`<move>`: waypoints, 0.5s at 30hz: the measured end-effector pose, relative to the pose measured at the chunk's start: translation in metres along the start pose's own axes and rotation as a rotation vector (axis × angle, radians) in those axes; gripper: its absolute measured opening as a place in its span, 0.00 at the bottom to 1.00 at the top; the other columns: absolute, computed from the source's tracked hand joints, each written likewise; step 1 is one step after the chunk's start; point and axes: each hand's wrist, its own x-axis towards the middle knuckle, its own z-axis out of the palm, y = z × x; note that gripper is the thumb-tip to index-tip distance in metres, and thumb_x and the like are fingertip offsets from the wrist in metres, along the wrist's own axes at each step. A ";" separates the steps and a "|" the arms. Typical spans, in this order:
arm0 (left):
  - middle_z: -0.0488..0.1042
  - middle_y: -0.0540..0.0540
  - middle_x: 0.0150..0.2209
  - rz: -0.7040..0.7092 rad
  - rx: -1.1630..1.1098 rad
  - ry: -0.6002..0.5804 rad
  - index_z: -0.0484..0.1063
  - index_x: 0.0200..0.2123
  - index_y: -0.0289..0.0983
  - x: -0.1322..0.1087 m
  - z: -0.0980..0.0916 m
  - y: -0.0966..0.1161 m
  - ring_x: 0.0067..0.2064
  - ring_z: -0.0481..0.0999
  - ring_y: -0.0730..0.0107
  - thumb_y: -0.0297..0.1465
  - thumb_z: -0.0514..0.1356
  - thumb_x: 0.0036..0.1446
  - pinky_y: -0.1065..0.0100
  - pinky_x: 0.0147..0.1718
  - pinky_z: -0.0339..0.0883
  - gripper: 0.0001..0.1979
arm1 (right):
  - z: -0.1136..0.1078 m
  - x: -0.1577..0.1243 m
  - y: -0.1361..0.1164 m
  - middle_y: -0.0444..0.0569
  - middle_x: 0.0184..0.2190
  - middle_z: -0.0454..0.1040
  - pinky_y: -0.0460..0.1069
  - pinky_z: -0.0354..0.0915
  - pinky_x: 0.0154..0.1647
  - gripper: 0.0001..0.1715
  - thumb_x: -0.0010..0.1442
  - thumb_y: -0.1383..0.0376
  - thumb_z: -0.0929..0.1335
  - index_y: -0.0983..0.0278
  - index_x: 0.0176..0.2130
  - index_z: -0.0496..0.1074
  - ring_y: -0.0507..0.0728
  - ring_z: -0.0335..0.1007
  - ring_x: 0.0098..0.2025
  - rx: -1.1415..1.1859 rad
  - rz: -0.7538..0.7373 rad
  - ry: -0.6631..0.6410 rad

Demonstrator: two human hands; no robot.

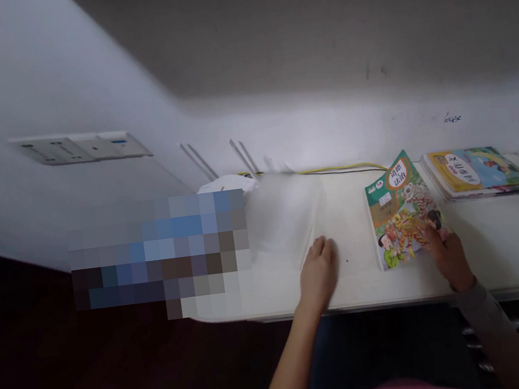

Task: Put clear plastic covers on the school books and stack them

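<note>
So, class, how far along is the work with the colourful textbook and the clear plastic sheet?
Done: nothing visibly; the colourful paperback textbook lies bare, apart from the clear plastic sheet. In hand: the left hand rests on the sheet's edge, the right hand on the textbook's lower corner. Left: textbook and sheet are not yet joined; a stack of colourful books lies untouched at the white table's right end.

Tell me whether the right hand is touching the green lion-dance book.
Touching. The head view shows the right hand with its fingers laid over the lower right corner of the green book, hiding part of the cover.
</note>
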 end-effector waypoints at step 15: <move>0.68 0.41 0.55 -0.023 -0.189 -0.011 0.65 0.53 0.37 -0.001 -0.008 -0.010 0.56 0.68 0.64 0.23 0.48 0.60 0.63 0.53 0.63 0.19 | 0.081 -0.011 -0.101 0.55 0.37 0.69 0.50 0.66 0.35 0.19 0.63 0.63 0.56 0.68 0.50 0.64 0.58 0.69 0.37 -0.530 -0.555 -0.185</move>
